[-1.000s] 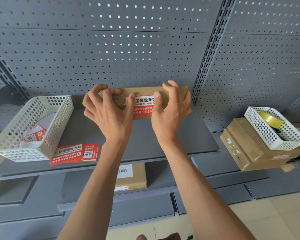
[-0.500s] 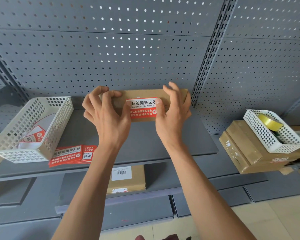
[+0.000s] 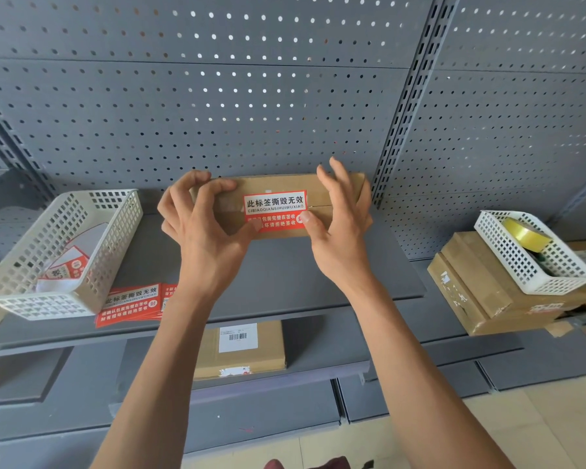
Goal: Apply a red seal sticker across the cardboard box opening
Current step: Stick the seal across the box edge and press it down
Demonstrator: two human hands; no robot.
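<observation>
A long brown cardboard box (image 3: 332, 189) lies on the grey shelf (image 3: 285, 282), against the perforated back wall. A red and white seal sticker (image 3: 274, 209) sits on the box's front, over the seam. My left hand (image 3: 202, 228) grips the box's left end, its thumb pressing the sticker's lower left corner. My right hand (image 3: 339, 225) holds the right end, thumb on the sticker's lower right corner, fingers spread over the top.
A white basket (image 3: 58, 252) with sticker backings stands at the left, spare red stickers (image 3: 129, 304) beside it. At the right, stacked cardboard boxes (image 3: 481, 299) carry a white basket (image 3: 535, 262) with a yellow tape roll (image 3: 525, 235). Another box (image 3: 241, 350) lies on the lower shelf.
Both thumbs have slid outward and down across the sticker to its lower corners, uncovering its face. The box has stayed in place.
</observation>
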